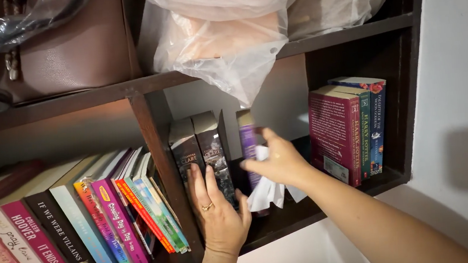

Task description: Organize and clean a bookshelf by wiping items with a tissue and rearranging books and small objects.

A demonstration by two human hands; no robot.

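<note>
a: which way does the purple book (248,147) stand?
b: upright, long axis vertical, spine facing out of the dark wooden shelf (286,214). it sits in the right compartment, between two dark books (202,151) and a red-and-green group of books (349,130), apart from both.
a: and the hands?
b: the right hand (279,161) is at the purple book's spine, fingers curled around a crumpled white cloth (266,192) that hangs soft and creased below the palm. i can't tell if the fingers also pinch the book.
a: the left?
b: the left hand (218,212) lies flat and open, fingers spread, pressed against the glossy spines of the dark books; a ring shows on one finger.
a: anything above?
b: a thin, wrinkled translucent plastic bag (225,30) droops from the upper shelf, its tip just over the purple book. in the left compartment, colourful paperbacks (111,215) lean slanted.
</note>
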